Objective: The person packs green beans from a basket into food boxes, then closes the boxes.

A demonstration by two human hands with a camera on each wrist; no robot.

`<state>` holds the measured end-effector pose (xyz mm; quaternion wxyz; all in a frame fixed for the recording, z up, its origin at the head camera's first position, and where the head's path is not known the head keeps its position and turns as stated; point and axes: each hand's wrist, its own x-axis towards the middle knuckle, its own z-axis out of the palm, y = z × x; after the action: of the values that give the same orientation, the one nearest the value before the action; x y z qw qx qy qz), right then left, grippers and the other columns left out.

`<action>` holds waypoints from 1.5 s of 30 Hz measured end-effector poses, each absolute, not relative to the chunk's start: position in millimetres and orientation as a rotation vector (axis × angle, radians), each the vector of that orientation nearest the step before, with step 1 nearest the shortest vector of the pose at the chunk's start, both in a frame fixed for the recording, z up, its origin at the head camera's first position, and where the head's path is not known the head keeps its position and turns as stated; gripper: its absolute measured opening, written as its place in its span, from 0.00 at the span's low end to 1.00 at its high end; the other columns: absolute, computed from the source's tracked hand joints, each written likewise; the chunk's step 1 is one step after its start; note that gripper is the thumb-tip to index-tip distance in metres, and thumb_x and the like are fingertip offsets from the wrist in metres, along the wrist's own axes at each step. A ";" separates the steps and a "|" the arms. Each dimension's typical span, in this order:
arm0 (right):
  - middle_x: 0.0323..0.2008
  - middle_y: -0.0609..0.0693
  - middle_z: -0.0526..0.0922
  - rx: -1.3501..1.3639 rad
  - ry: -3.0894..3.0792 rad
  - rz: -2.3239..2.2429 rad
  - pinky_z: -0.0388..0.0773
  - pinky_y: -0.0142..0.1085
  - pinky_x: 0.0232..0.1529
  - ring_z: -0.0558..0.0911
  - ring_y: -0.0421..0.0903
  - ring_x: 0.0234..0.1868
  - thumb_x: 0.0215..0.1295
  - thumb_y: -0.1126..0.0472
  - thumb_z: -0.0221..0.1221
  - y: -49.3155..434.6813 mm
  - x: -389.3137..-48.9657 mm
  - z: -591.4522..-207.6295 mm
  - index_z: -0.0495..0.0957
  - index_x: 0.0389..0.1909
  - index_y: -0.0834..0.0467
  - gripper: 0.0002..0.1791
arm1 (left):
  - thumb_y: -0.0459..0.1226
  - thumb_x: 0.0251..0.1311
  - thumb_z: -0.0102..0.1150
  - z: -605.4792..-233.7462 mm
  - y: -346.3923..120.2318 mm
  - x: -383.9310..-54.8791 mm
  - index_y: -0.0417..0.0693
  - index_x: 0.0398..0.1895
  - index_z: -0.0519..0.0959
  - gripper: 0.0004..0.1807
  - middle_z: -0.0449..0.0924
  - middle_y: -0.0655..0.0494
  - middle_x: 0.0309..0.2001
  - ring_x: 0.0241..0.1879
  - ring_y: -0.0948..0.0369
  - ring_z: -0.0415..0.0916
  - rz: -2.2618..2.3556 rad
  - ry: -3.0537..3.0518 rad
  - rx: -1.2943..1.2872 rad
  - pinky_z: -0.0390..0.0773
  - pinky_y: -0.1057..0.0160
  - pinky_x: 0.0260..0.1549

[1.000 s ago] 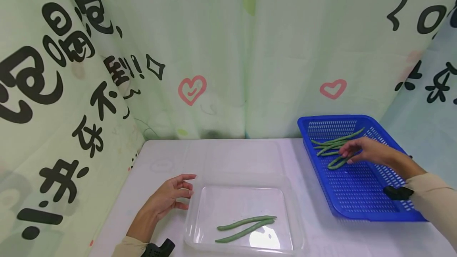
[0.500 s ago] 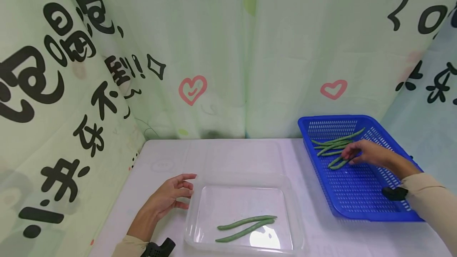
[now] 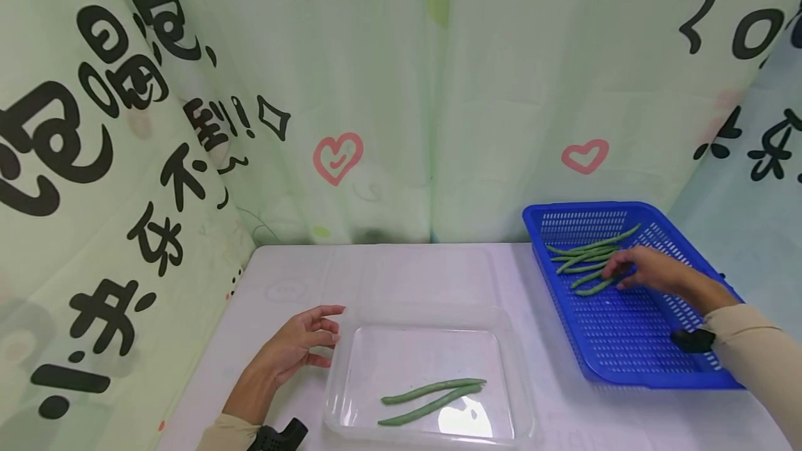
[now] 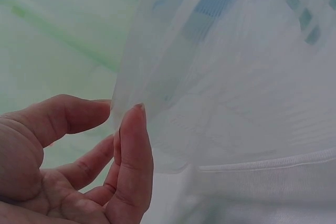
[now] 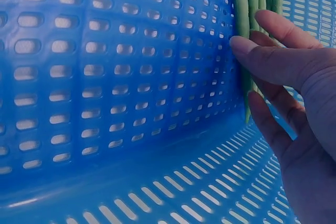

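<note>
In the blue basket [image 3: 645,339], my right hand [image 3: 645,272] curls its thumb and fingers round the near end of the green beans [image 3: 579,259], pinching at least one. The right wrist view shows the thumb against the nearest bean [image 5: 241,3], with the other fingers behind; exactly how many are held is hidden. My left hand [image 3: 297,346] stays beside the clear plastic container [image 3: 420,315], loosely bent fingers touching its left rim. Two green beans [image 3: 432,390] lie inside that container. The left wrist view shows the fingertips [image 4: 137,116] against its translucent wall [image 4: 173,66].
A white-covered table [image 3: 376,277] carries both containers, the basket at the right and the clear container in front. Behind and to the left hangs a pale green curtain [image 3: 388,89] with black lettering and pink hearts. The basket's slotted side wall [image 5: 131,51] rises beside the right hand.
My right hand has shifted slightly rightward in the basket, and the two nearest beans there have spread apart. The left hand and the clear container stay put.
</note>
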<state>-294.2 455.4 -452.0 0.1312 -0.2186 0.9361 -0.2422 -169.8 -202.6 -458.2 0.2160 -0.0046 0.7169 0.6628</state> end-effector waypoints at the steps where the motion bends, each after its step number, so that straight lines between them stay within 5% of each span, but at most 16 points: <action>1: 0.42 0.52 0.86 -0.631 2.720 -0.691 0.83 0.42 0.46 0.83 0.46 0.43 0.57 0.71 0.69 455.6 -293.8 -451.6 0.84 0.41 0.62 0.11 | 0.31 0.64 0.61 -458.4 -202.6 -169.8 0.40 0.74 0.64 0.34 0.72 0.51 0.45 0.42 0.55 0.77 1.837 1.986 -0.014 0.85 0.60 0.31; 7: 0.40 0.51 0.86 -0.639 2.745 -0.584 0.82 0.51 0.48 0.84 0.50 0.43 0.56 0.73 0.69 455.1 -292.5 -449.7 0.85 0.40 0.62 0.11 | 0.31 0.66 0.60 -458.9 -202.8 -168.8 0.40 0.74 0.64 0.33 0.72 0.51 0.45 0.42 0.54 0.77 1.835 1.984 -0.014 0.85 0.61 0.31; 13: 0.35 0.44 0.83 -0.769 2.817 -0.490 0.83 0.39 0.42 0.83 0.41 0.38 0.51 0.73 0.72 456.0 -292.2 -450.7 0.84 0.33 0.57 0.11 | 0.31 0.66 0.60 -458.1 -202.9 -168.9 0.40 0.74 0.64 0.33 0.72 0.51 0.45 0.43 0.54 0.77 1.837 1.981 -0.006 0.84 0.61 0.31; 23: 0.34 0.38 0.81 -0.901 2.841 -0.472 0.83 0.41 0.42 0.80 0.35 0.37 0.55 0.72 0.70 449.1 -288.8 -446.2 0.82 0.35 0.53 0.12 | 0.31 0.64 0.61 -457.7 -204.0 -169.7 0.39 0.74 0.64 0.35 0.71 0.51 0.45 0.41 0.57 0.76 1.845 1.965 0.001 0.84 0.62 0.31; 33: 0.35 0.38 0.82 -0.914 2.899 -0.412 0.84 0.42 0.42 0.82 0.37 0.38 0.54 0.71 0.71 439.0 -283.6 -429.8 0.82 0.36 0.51 0.14 | 0.31 0.64 0.61 -457.0 -203.9 -169.5 0.39 0.74 0.64 0.35 0.71 0.51 0.45 0.40 0.58 0.76 1.841 1.971 -0.003 0.84 0.61 0.32; 45: 0.37 0.39 0.82 -0.925 2.984 -0.544 0.82 0.29 0.40 0.80 0.35 0.39 0.53 0.73 0.71 432.5 -272.8 -416.0 0.81 0.39 0.51 0.17 | 0.31 0.64 0.62 -458.9 -202.9 -170.0 0.40 0.74 0.64 0.35 0.72 0.51 0.46 0.41 0.55 0.77 1.839 1.985 -0.010 0.84 0.60 0.32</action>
<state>-272.8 432.5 -416.0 -0.0146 -0.2916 0.9409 -0.1717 -170.0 -202.9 -458.9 0.2159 -0.0036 0.7162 0.6636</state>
